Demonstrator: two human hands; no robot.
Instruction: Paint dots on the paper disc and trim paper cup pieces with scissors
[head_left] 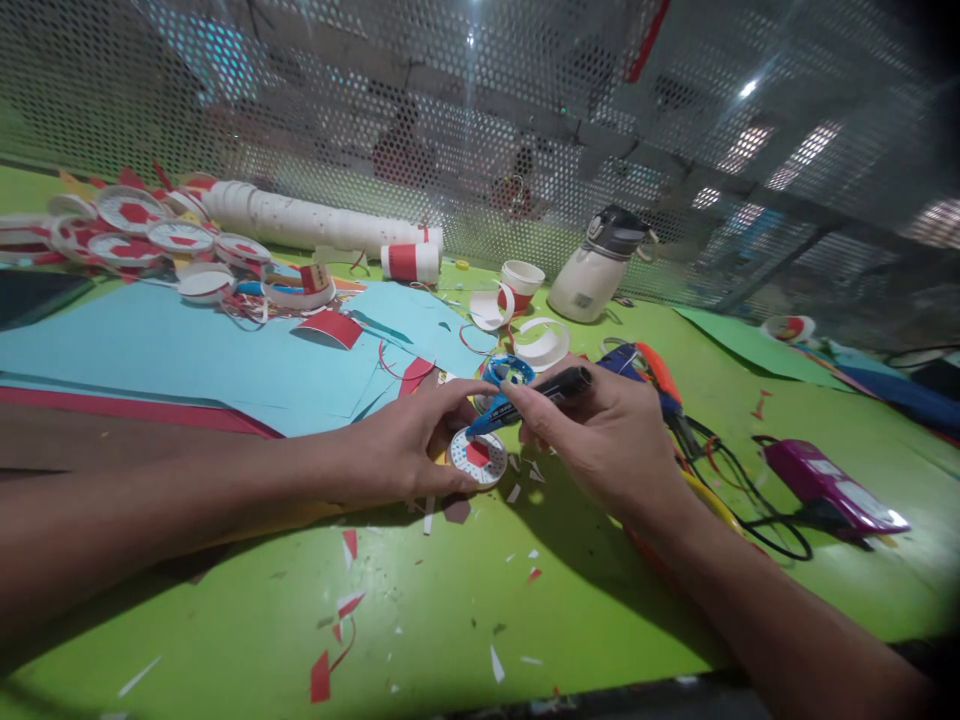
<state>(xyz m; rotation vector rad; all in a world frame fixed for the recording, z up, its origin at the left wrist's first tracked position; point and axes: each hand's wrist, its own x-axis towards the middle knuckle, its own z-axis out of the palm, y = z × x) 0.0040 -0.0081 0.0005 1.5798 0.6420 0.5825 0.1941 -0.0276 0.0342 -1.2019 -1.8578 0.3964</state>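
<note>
Hands meet mid-desk: left hand (405, 450) fingers press a white paper disc (478, 458) flat against the green desk (450, 600), steadying it while right hand (600, 430) fingers grip a marker (529, 398), tip angled toward it.

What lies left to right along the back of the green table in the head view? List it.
Pile of red-and-white paper discs → long white tube → red-and-white paper cup lying on its side → upright paper cup → white bottle with a grey lid → green paper sheet.
</note>
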